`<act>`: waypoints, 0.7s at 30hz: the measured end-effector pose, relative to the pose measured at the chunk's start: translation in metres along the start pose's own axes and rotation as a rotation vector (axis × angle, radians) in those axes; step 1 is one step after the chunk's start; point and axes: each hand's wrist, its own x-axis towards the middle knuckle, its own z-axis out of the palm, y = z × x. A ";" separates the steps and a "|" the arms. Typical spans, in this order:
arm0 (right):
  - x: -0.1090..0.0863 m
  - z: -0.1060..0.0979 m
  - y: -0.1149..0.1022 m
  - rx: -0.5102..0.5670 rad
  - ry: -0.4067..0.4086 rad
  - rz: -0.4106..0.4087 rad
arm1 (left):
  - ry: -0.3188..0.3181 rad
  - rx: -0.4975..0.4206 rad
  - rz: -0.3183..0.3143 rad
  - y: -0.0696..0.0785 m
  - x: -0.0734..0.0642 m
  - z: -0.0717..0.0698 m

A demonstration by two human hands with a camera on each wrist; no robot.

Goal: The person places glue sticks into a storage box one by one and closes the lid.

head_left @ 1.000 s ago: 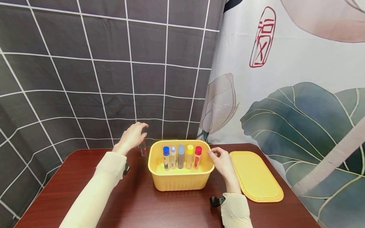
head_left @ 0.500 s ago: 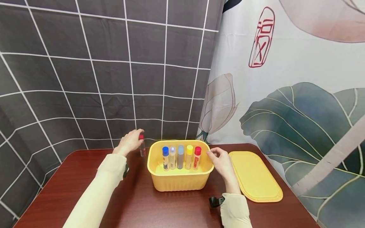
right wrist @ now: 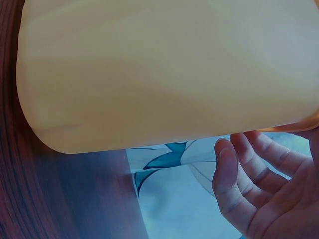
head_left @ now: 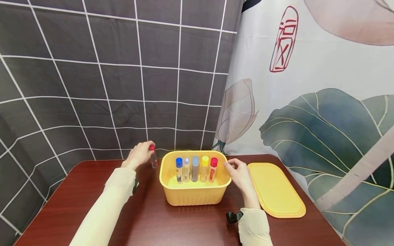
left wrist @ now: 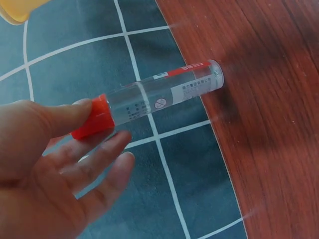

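In the head view my left hand [head_left: 140,154] is beyond the left side of the yellow bin [head_left: 197,196]. Its thumb and forefinger pinch the red cap of a clear tube [head_left: 154,159]; the other fingers are spread, as the left wrist view shows. The clear tube [left wrist: 169,92] bears a red and white label, and its bottom end is by the tabletop. My right hand [head_left: 241,174] holds the bin's right rim with bent fingers, some fingertips hidden behind the wall [right wrist: 164,74] in the right wrist view. Inside the bin several capped tubes [head_left: 195,169] stand in a row.
A flat yellow lid [head_left: 278,191] lies on the reddish-brown table [head_left: 197,225], right of the right hand. Behind the table hangs a dark grid-patterned cloth [head_left: 123,85]. A white cloth with lotus prints [head_left: 307,133] hangs on the right.
My left hand has come down from above the clear tube and now pinches its red cap. The right hand and the bin have stayed in place.
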 end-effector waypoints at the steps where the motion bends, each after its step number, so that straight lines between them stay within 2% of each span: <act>1: 0.000 0.000 0.000 -0.005 0.001 0.001 | 0.000 -0.001 -0.001 -0.001 0.000 0.000; 9: -0.001 0.000 -0.001 -0.015 -0.004 0.010 | -0.002 -0.008 -0.001 -0.002 -0.003 0.000; 21: 0.001 0.000 0.000 -0.008 -0.006 0.011 | 0.028 -0.019 0.042 0.006 -0.004 -0.012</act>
